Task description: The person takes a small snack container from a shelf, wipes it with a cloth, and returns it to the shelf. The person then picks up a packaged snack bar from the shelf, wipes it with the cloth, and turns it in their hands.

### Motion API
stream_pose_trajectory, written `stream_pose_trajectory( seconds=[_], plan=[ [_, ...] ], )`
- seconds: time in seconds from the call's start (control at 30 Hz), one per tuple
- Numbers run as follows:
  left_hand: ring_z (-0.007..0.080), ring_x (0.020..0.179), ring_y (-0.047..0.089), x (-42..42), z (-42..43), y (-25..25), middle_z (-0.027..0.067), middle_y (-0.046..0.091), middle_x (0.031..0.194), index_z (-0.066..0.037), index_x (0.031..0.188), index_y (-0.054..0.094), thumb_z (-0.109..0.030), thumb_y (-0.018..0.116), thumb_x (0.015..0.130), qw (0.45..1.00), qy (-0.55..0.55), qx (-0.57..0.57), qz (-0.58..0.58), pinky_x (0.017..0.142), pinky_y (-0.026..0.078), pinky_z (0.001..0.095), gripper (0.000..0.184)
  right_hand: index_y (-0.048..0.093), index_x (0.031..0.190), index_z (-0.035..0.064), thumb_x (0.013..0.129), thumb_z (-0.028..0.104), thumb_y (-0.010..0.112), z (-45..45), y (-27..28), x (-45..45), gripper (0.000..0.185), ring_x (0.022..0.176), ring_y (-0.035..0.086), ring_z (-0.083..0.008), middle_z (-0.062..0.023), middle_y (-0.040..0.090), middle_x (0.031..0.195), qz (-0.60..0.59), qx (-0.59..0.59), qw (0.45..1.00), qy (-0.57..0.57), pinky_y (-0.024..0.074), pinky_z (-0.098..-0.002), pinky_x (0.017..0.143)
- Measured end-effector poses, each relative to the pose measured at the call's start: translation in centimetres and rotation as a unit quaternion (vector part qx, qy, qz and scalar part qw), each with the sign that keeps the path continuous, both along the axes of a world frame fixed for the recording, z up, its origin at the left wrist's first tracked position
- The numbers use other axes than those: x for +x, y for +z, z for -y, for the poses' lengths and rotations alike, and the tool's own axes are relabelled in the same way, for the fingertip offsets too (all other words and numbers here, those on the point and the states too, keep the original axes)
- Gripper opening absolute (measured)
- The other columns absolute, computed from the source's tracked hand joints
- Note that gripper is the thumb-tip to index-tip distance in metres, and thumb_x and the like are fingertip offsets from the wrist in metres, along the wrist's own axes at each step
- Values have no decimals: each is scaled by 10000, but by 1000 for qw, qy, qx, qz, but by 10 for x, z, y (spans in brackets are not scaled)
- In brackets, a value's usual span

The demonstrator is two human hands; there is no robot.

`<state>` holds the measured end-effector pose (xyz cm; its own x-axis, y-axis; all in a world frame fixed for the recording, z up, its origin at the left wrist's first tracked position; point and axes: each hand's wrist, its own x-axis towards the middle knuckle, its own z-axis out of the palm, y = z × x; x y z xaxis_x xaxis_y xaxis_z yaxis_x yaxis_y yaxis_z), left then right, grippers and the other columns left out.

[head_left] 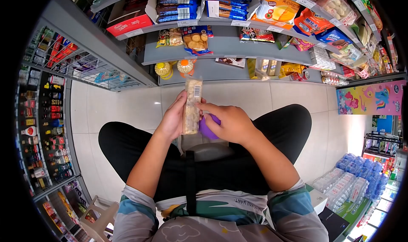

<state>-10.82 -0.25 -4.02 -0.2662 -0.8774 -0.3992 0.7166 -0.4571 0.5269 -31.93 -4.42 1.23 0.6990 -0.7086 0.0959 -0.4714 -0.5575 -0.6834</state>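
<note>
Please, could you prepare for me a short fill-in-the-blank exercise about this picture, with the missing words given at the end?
1. The object in the right hand is coloured ____.
2. The left hand grips a see-through packet, and the striped print near its upper end is a ____.
3. The trousers of the person are coloured ____.

Missing words: purple; barcode; black.

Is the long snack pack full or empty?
It looks full: the pack in the left hand is see-through, and pale food shows along most of it.
</note>
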Motion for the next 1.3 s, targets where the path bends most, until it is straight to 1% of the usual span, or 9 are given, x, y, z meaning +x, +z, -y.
stream_pose_trajectory(
  seconds=[0.03, 0.17, 0.23, 0.4, 0.6, 1.07, 1.13, 1.27, 1.3],
  plan=[
    [225, 1023, 682, 0, 0, 1, 118, 664, 1183, -41, 1363, 533, -468, 326, 1122, 1000, -6, -13, 10, 871, 579, 373, 532, 511, 1503, 270, 941, 239, 635, -2, -1, 0, 576, 650, 687, -367, -144, 741, 885, 1, 0, 1000, 0, 559, -461, 620],
    [225, 993, 685, -3, -1, 0, 119, 665, 1176, -46, 1355, 541, -473, 324, 1122, 1000, -6, 8, 12, 875, 575, 375, 532, 477, 1518, 249, 945, 257, 637, -9, 16, 2, 596, 658, 689, -387, -162, 705, 764, -24, 14, 1000, -8, 562, -482, 635],
    [233, 992, 676, -1, -2, -1, 127, 634, 1218, -134, 1363, 473, -385, 333, 1136, 1000, -11, 4, -25, 857, 584, 388, 366, 482, 1513, 244, 947, 261, 636, -9, 18, 1, 587, 657, 689, -390, -166, 691, 729, -32, 25, 999, -19, 561, -487, 636],
    [234, 952, 682, -4, -1, 3, 126, 655, 1155, -91, 1346, 511, -434, 331, 1127, 1000, -4, -9, 0, 846, 582, 392, 445, 477, 1512, 225, 957, 267, 627, -5, 24, -6, 577, 631, 680, -380, -161, 669, 688, -64, 57, 995, -57, 549, -484, 607],
    [221, 962, 666, -10, 1, 5, 121, 658, 1160, -41, 1326, 551, -471, 322, 1122, 1000, -3, -10, 23, 849, 576, 382, 528, 540, 1473, 262, 945, 248, 616, -12, 10, -5, 533, 660, 692, -348, -125, 713, 789, -52, 15, 996, 72, 552, -453, 607],
    [228, 1007, 674, -7, 3, 1, 151, 631, 1257, -115, 1399, 455, -393, 340, 1132, 1000, -6, 16, -17, 847, 591, 384, 403, 609, 1398, 235, 940, 234, 609, -10, 18, -7, 457, 675, 690, -351, -122, 730, 836, -66, 30, 997, 35, 545, -470, 622],
    [223, 883, 671, -14, 5, 9, 128, 659, 1016, -12, 1289, 571, -513, 310, 1111, 998, 42, 29, 45, 802, 579, 374, 592, 635, 1355, 207, 935, 235, 611, -10, 13, -8, 421, 679, 692, -360, -134, 730, 830, -55, 22, 996, 59, 546, -484, 623],
    [217, 876, 666, -6, 4, 0, 124, 654, 980, -15, 1281, 577, -526, 311, 1106, 999, 9, 29, 22, 796, 574, 371, 603, 607, 1398, 227, 941, 233, 611, -11, 13, -8, 457, 686, 696, -350, -126, 737, 857, -36, 27, 996, 77, 551, -470, 631],
    [219, 907, 664, -3, 4, 0, 126, 647, 1095, -53, 1333, 527, -475, 320, 1117, 1000, -1, 25, -11, 803, 579, 379, 517, 593, 1424, 253, 945, 237, 613, -11, 15, -7, 479, 685, 698, -340, -117, 744, 883, -52, 25, 996, 62, 554, -454, 632]
  ],
)
